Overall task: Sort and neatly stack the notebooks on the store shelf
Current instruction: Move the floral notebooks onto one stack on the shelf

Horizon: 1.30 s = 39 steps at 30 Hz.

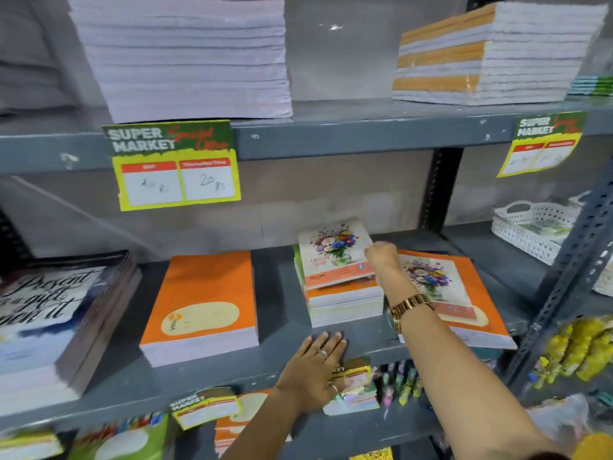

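On the grey middle shelf (282, 340) stands a small stack of notebooks (345, 300) topped by a floral-cover notebook (331, 254) that lies tilted. My right hand (381, 257) reaches in and touches that top notebook's right edge, fingers closed on it. Right of the stack lies a large orange notebook with a floral picture (464, 293), partly under my forearm. An orange notebook stack (202, 307) sits left of centre. My left hand (315, 366) rests flat, fingers apart, on the shelf's front edge below the floral stack.
A dark-cover notebook pile (49, 320) fills the left end. White paper stacks (185, 54) and an orange-striped pile (491, 54) sit on the upper shelf. A white perforated basket (534, 227) stands at right beside a slanted metal upright (570, 260). Price tags hang from the shelf edges.
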Each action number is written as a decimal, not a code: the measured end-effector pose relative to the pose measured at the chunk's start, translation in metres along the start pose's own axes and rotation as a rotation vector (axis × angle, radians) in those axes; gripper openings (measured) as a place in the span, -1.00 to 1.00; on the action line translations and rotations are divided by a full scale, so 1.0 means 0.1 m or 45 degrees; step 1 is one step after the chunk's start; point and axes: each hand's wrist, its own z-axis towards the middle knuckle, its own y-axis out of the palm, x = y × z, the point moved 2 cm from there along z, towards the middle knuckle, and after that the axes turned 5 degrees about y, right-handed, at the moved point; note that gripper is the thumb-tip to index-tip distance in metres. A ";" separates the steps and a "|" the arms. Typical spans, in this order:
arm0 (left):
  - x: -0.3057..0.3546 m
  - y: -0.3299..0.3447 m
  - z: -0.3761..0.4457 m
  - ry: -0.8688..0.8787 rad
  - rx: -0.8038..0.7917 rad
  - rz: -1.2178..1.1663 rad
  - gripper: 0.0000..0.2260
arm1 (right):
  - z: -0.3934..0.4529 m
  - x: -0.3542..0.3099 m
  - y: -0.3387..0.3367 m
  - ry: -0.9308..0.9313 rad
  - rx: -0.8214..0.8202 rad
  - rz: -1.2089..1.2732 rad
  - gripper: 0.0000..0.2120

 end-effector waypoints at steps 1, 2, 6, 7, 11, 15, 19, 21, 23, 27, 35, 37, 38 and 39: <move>0.00 0.01 -0.02 -0.005 0.001 -0.005 -0.04 | -0.01 0.03 0.02 0.003 -0.005 -0.085 -0.75; -0.01 0.02 -0.04 -0.016 -0.001 -0.006 -0.05 | 0.01 0.07 0.06 0.001 0.007 -0.181 -0.71; 0.01 0.03 -0.05 -0.052 0.010 -0.028 -0.07 | -0.01 0.16 0.09 -0.075 0.189 -0.546 -0.73; 0.02 0.03 -0.03 -0.066 0.012 -0.037 -0.07 | -0.04 0.15 0.09 -0.107 0.232 -0.626 -0.74; 0.05 0.05 0.08 -0.082 0.002 -0.039 -0.03 | -0.02 0.13 -0.05 -0.128 0.350 -0.767 -0.72; 0.13 0.05 0.25 -0.052 -0.018 -0.029 -0.03 | 0.07 0.39 -0.33 -0.015 0.461 -0.745 -0.65; 0.23 0.06 0.45 0.011 -0.058 -0.024 -0.04 | 0.19 0.79 -0.67 0.176 0.491 -0.789 -0.45; 0.30 0.06 0.55 0.035 -0.077 -0.031 -0.09 | 0.23 0.98 -0.82 0.353 0.439 -0.870 -0.29; 0.35 0.06 0.63 0.049 -0.094 -0.022 -0.18 | 0.23 1.08 -0.92 0.461 0.380 -0.941 -0.11; 0.45 0.08 0.79 0.063 -0.085 0.012 -0.26 | 0.25 1.05 -0.99 0.439 0.340 -0.979 -0.09; 0.46 0.13 0.87 0.033 -0.009 -0.010 -0.42 | 0.30 0.97 -1.02 0.617 0.360 -0.854 0.06; 0.45 0.12 0.87 0.036 -0.011 -0.013 -0.42 | 0.29 0.92 -1.01 0.576 0.419 -0.792 0.00; 0.45 0.12 0.87 0.041 -0.016 -0.015 -0.42 | 0.29 0.88 -1.00 0.524 0.459 -0.727 -0.08; 0.45 0.12 0.87 0.043 -0.021 -0.018 -0.42 | 0.28 0.82 -1.00 0.444 0.498 -0.638 -0.18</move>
